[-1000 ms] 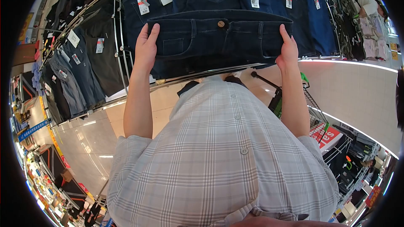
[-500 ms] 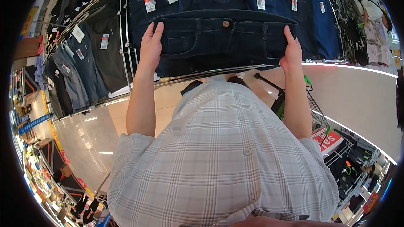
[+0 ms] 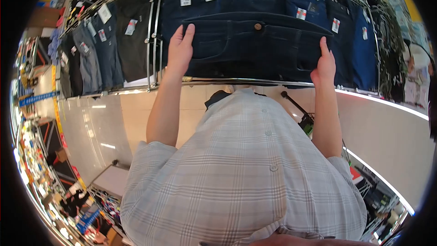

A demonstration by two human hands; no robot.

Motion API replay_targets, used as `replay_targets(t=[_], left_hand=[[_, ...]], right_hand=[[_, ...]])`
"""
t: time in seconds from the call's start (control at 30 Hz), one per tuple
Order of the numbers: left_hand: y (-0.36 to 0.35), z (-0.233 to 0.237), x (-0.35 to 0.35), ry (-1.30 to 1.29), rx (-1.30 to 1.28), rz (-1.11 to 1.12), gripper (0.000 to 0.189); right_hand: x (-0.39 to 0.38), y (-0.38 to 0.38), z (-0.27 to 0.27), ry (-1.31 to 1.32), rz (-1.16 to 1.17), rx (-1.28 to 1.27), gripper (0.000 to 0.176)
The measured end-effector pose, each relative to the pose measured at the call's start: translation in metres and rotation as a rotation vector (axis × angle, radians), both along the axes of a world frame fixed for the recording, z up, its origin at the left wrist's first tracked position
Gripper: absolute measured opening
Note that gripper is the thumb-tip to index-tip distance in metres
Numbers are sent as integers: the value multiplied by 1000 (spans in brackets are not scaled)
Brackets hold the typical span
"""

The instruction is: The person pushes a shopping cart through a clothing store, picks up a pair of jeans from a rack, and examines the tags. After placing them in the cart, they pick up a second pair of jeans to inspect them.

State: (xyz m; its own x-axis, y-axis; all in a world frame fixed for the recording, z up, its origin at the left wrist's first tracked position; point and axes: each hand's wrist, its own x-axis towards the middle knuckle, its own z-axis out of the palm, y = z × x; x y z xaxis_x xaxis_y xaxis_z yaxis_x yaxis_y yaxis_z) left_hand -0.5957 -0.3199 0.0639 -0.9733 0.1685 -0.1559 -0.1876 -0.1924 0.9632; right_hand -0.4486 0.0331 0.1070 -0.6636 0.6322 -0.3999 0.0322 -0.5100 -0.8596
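A pair of dark blue jeans (image 3: 259,50) is stretched out sideways between my two hands, waistband uppermost and front towards me. Its copper-coloured button sits near the middle of the waistband. My left hand (image 3: 181,49) grips the waistband's left end, thumb on the front. At the right end, my right hand (image 3: 324,61) holds the waistband the same way. The fingers behind the cloth are hidden. Just beyond, tagged jeans (image 3: 255,0) lie side by side on the display.
Metal rack rails (image 3: 154,32) run along the left of the display. More trousers (image 3: 109,45) hang farther left. Below the display's front rail is a tiled floor (image 3: 136,114). Part of a shopping cart (image 3: 306,118) shows by my right forearm. Clothes hang at the far right.
The view has turned, so the jeans and both hands appear shifted a little to the right. Both hands keep their hold on the waistband. Less of the shopping cart shows.
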Motion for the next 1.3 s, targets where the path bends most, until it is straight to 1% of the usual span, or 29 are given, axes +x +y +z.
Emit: replay_targets(t=[0.07, 0.13, 0.23, 0.33, 0.4, 0.53, 0.63, 0.77, 0.87, 1.07, 1.3], left_hand=[[11, 8, 12, 4, 14, 87, 30], [18, 6, 19, 41, 18, 124, 31], [26, 7, 28, 73, -1, 160, 31], [36, 10, 39, 46, 57, 236, 29], [35, 12, 43, 67, 164, 248, 29], [37, 26, 55, 32, 139, 330, 32], [45, 31, 64, 54, 157, 302, 33], [55, 30, 69, 24, 166, 269, 33], [55, 28, 69, 23, 192, 253, 31], [46, 31, 64, -11, 194, 188, 33], [34, 21, 59, -16, 164, 166, 30]], right_hand=[[-7, 0, 8, 14, -21, -10, 45], [-11, 3, 9, 30, 24, -28, 46], [-16, 3, 14, 65, 98, -49, 42], [-16, 9, 17, 90, 124, -58, 44], [-16, 17, 18, 145, 178, -72, 43], [-15, 27, 17, 166, 236, -122, 41], [-15, 23, 17, 217, 269, -155, 36], [-17, 3, 23, 263, 326, -182, 34], [-20, 0, 15, 288, 333, -160, 33], [-21, -4, 17, 210, 253, -218, 33], [-26, -1, 14, 235, 257, -194, 35]])
